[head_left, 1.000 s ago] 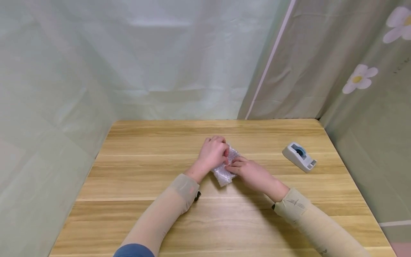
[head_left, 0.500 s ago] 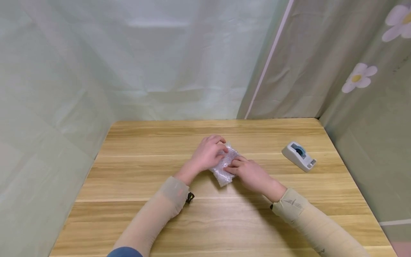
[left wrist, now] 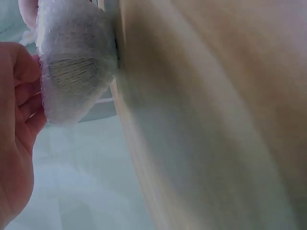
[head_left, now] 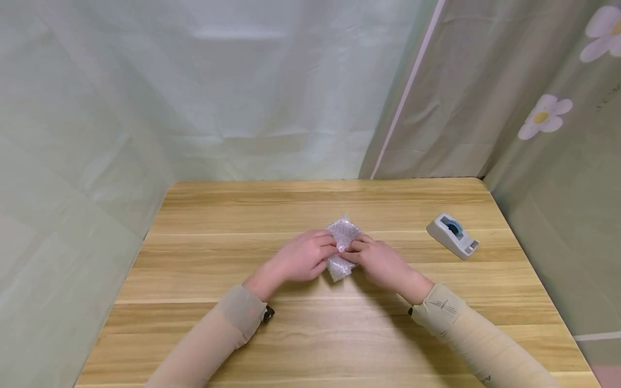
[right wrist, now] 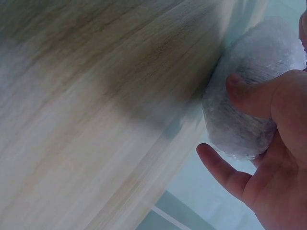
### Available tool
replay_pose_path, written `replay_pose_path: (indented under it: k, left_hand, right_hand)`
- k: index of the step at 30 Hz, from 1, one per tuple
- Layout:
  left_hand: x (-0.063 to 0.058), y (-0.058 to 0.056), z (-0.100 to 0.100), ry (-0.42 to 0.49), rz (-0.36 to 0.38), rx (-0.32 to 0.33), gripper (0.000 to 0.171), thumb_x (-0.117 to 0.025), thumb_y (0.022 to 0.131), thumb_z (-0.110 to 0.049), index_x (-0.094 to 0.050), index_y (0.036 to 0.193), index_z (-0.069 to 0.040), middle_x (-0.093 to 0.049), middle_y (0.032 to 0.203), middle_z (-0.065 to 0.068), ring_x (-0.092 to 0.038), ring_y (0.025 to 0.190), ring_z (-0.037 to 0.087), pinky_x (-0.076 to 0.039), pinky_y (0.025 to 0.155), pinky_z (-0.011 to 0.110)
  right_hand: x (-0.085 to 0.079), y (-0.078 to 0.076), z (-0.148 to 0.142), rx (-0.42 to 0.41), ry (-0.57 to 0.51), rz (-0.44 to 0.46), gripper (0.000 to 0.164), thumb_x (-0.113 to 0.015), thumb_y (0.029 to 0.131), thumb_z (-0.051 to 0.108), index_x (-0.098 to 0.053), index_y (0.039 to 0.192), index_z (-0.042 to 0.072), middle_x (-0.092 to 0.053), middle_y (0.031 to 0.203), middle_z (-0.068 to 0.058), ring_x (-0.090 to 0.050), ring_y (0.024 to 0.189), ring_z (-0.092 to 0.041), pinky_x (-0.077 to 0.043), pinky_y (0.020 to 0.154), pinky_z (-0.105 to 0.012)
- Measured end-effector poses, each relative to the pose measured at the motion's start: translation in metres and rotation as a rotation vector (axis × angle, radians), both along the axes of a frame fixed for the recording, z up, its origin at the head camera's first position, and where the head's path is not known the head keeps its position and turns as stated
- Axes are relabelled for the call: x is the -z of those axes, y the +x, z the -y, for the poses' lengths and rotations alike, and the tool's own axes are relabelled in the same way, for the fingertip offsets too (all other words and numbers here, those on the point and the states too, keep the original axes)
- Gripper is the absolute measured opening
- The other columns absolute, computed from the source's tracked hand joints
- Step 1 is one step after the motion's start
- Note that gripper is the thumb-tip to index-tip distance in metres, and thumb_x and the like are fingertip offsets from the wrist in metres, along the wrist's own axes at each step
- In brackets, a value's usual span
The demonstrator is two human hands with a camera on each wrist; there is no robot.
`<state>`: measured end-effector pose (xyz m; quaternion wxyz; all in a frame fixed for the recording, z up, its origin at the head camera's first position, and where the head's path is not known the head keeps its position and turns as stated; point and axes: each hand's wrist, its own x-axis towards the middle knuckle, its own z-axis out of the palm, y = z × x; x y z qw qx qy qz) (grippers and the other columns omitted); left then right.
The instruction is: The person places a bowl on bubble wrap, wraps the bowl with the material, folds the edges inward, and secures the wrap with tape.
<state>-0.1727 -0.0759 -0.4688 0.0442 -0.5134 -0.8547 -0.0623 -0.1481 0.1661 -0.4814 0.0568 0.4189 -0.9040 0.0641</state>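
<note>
A bundle in clear bubble wrap (head_left: 342, 229) lies near the middle of the table, with a loose corner pointing toward the far edge. Through the plastic, fine dark ridged lines show on whatever is inside. My left hand (head_left: 303, 257) holds the bundle's left side, its fingertips on the wrap. In the left wrist view the curled fingers (left wrist: 29, 103) meet the bundle (left wrist: 76, 43). From the right, my right hand (head_left: 385, 264) grips it with fingers over the top. The right wrist view shows the thumb (right wrist: 254, 98) against its side and the little finger held away.
A white tape dispenser (head_left: 452, 236) with a blue roll stands on the right part of the wooden table (head_left: 218, 215). Pale curtains (head_left: 271, 97) hang behind and beside the table, the right one printed with white flowers (head_left: 544, 117).
My left hand has come down from the bundle's upper left and back toward me, uncovering its far end. The right hand keeps its place on the bundle.
</note>
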Motion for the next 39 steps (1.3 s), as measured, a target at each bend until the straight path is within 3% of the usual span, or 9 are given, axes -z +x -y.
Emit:
replay_pose_path:
  k: [6,11,19,28,34,39]
  left_hand:
    - [0.005,0.005,0.004,-0.066,-0.010,-0.034,0.055,-0.066,0.084,-0.020,-0.059,0.137,-0.006,-0.055,0.143,0.012,-0.039,0.141,0.028,-0.021,0.121,0.043]
    - [0.011,0.006,0.003,-0.107,-0.037,-0.054,0.061,-0.069,0.085,-0.022,-0.053,0.142,-0.005,-0.048,0.149,0.013,-0.033,0.145,0.028,-0.014,0.122,0.043]
    - [0.013,0.002,-0.003,-0.111,-0.087,-0.054,0.049,-0.063,0.092,-0.014,-0.056,0.140,-0.008,-0.051,0.147,0.008,-0.033,0.145,0.027,-0.009,0.123,0.041]
    - [0.013,-0.001,-0.007,-0.162,-0.119,-0.082,0.036,-0.058,0.098,-0.007,-0.066,0.130,-0.023,-0.056,0.143,0.000,-0.036,0.144,0.023,-0.025,0.117,0.055]
    - [0.014,-0.001,-0.009,-0.197,-0.115,-0.099,0.034,-0.055,0.100,-0.011,-0.066,0.128,-0.027,-0.053,0.146,-0.002,-0.033,0.146,0.022,-0.018,0.119,0.055]
    - [0.015,-0.001,-0.010,-0.207,-0.115,-0.105,0.033,-0.054,0.100,-0.013,-0.066,0.127,-0.028,-0.053,0.146,-0.003,-0.032,0.146,0.022,-0.016,0.120,0.056]
  right_hand:
    - [-0.001,0.000,0.001,0.013,0.015,0.024,0.057,-0.063,0.081,-0.011,-0.069,0.129,0.019,-0.068,0.119,-0.005,-0.056,0.118,-0.027,-0.056,0.089,-0.044]
    - [0.000,0.001,0.000,0.020,0.021,0.039,0.060,-0.062,0.080,-0.012,-0.068,0.131,0.020,-0.067,0.121,-0.004,-0.055,0.121,-0.027,-0.055,0.091,-0.045]
    - [0.002,0.000,-0.001,0.001,0.008,0.026,0.062,-0.061,0.078,-0.015,-0.068,0.130,0.018,-0.067,0.121,-0.006,-0.055,0.120,-0.029,-0.054,0.093,-0.046]
    - [0.001,-0.001,-0.002,-0.001,-0.015,0.027,0.055,-0.061,0.083,-0.012,-0.070,0.128,0.018,-0.069,0.118,-0.002,-0.056,0.118,-0.025,-0.056,0.088,-0.044]
    - [-0.001,-0.001,-0.005,-0.015,-0.017,0.027,0.040,-0.064,0.091,-0.002,-0.070,0.126,0.017,-0.070,0.118,0.004,-0.057,0.117,-0.021,-0.055,0.088,-0.043]
    - [-0.002,0.001,-0.010,-0.046,-0.027,0.001,0.039,-0.067,0.092,0.006,-0.068,0.130,0.016,-0.067,0.128,0.001,-0.054,0.126,-0.026,-0.049,0.098,-0.050]
